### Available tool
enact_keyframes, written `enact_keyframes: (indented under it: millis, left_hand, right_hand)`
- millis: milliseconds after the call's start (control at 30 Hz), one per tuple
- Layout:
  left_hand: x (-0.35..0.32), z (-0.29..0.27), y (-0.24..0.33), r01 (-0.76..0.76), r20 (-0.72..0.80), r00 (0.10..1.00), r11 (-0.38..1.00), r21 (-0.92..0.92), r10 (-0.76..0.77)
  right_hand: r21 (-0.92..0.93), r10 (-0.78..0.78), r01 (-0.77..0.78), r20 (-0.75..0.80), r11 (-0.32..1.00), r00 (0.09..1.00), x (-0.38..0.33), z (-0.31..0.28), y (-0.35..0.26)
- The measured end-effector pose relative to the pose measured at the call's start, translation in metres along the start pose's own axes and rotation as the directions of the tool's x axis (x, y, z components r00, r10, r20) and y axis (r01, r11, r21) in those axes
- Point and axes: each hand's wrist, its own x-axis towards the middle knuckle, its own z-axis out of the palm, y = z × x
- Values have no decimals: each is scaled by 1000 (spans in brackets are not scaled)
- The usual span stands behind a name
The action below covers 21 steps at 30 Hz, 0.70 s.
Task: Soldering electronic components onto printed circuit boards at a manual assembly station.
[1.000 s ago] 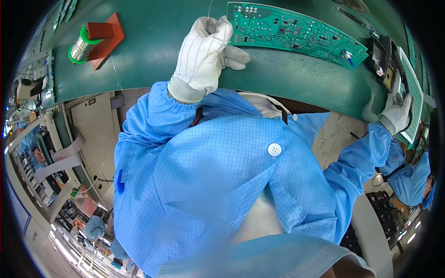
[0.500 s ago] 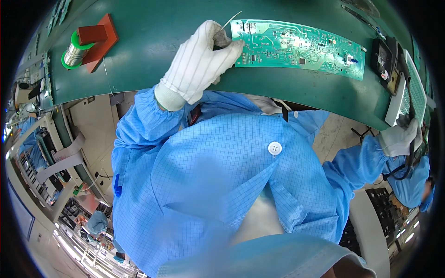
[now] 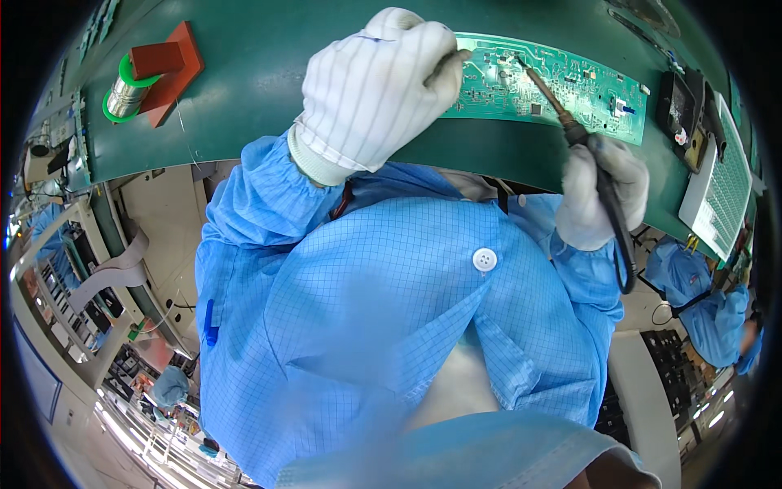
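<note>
The long green circuit board lay on the dark green surface, beneath a black-handled soldering iron held in the white-gloved right hand. The striped white-gloved left hand curled over the board's left end, its contents impossible to tell. Leftward sat a silver, green-flanged wire spool with a red stand; past the surface, a blue-clad person showed at right

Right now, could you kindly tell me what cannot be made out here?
In the head view:
Circuit board: left end hidden behind the left hand.
Left hand: palm side hidden by its own back.
Soldering iron: handle partly covered by the right hand.
Iron's tip: too small to tell whether it touches the board.
</note>
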Motion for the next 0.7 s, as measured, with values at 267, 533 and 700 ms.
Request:
enact_keyframes:
  millis: [267, 533, 700]
  left_hand:
    - [2, 8, 2, -113, -53, 992, 990, 83, 117]
    - [3, 13, 1, -138, -56, 988, 983, 123, 146]
    - [7, 11, 1, -166, -60, 983, 981, 98, 173]
  right_hand:
    - [-325, -244, 227, -12, 918, 970, -2, 18, 9]
    - [-310, -264, 257, 22, 915, 964, -1, 20, 12]
    - [-274, -279, 275, 25, 921, 960, 0, 19, 12]
